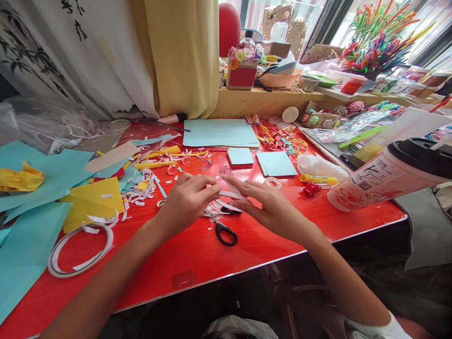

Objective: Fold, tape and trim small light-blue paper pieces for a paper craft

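Over the middle of the red table, my left hand is closed in a pinch on the end of a narrow white paper strip. My right hand faces it from the other side, its fingers fairly straight, with the strip's other part between thumb and fingers. Some of the strip is hidden behind the right fingers. Just below both hands lie black-handled scissors, their blades partly covered by white scraps. Tiny pink beads are scattered beyond my fingers.
A tape roll, blue paper sheets and scraps lie left. Blue paper squares and a larger blue stack are at the back. A yellow glue stick and a tilted-looking drink cup stand right, near the table edge.
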The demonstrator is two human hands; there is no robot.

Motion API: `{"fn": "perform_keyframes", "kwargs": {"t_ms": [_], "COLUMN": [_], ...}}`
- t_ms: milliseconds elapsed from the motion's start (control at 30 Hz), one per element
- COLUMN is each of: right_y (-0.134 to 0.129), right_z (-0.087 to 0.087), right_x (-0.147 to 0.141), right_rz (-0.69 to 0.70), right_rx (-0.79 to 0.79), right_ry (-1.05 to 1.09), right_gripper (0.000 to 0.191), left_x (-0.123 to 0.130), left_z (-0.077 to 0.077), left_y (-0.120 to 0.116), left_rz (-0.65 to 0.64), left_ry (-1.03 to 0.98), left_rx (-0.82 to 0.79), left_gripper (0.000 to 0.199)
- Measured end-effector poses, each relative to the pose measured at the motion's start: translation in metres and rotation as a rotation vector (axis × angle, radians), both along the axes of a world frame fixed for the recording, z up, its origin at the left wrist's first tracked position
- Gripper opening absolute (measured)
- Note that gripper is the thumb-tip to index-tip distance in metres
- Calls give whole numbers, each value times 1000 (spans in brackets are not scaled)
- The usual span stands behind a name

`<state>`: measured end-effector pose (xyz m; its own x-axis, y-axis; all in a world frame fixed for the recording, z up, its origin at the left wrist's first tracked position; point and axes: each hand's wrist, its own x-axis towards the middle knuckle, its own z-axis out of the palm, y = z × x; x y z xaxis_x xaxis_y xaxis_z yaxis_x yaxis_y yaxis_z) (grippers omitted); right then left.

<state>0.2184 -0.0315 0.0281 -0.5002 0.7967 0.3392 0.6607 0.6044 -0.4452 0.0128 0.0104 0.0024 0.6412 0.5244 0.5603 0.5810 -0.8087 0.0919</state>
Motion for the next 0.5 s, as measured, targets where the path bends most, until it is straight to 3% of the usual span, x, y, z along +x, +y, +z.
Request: {"fn": "perform_keyframes", "kwargs": {"t_ms": [133, 233, 367, 500], "right_y": [2, 2, 1, -1], "right_z": [-13, -16, -17, -19], "right_x": [-3, -6, -11, -18], "right_rz": [60, 76, 52, -1], "right_rx": [-159, -175, -153, -99], "right_ry": [275, 352, 285, 218], "right_gripper": [45, 46, 47, 45], "left_x": [-2, -5, 2, 10], "left_z": [7, 18, 25, 23], "left_y": [5, 4, -4, -11], "left_rz": [84, 85, 39, 28], "left_ry": [-183, -341, -479, -574], "left_rx": [-396, -604, -645, -683], "left_gripper": [43, 38, 24, 17]}}
